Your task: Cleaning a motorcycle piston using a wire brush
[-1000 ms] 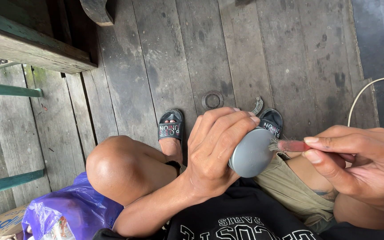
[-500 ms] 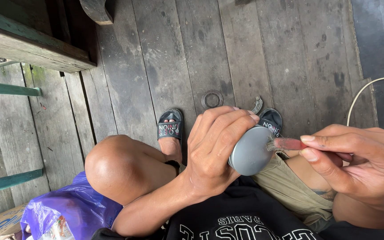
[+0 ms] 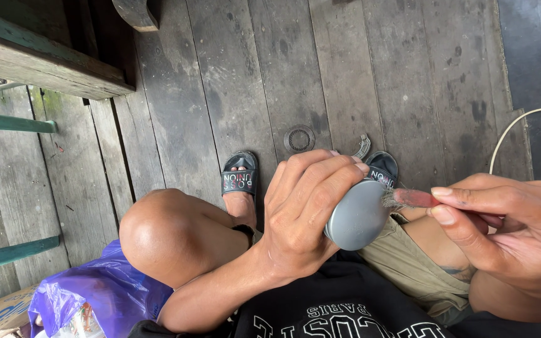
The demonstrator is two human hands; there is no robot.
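Observation:
My left hand [image 3: 305, 209] is wrapped around a round grey metal part [image 3: 357, 216] with a smooth domed face, held above my knees. My right hand [image 3: 511, 228] pinches the reddish handle of a small brush [image 3: 405, 198]. The brush's grey bristles touch the upper right rim of the metal part. I sit with both feet in black slide sandals [image 3: 240, 175] on a weathered plank floor [image 3: 339, 75].
A small round metal ring [image 3: 299, 138] and a curved metal piece [image 3: 362, 147] lie on the planks beyond my feet. A purple plastic bag [image 3: 92, 297] sits at my left hip. A wooden bench edge [image 3: 39, 66] is upper left, a pale cable [image 3: 515, 128] right.
The brush in my right hand has shifted slightly along the rim of the grey part. My left hand keeps the same hold.

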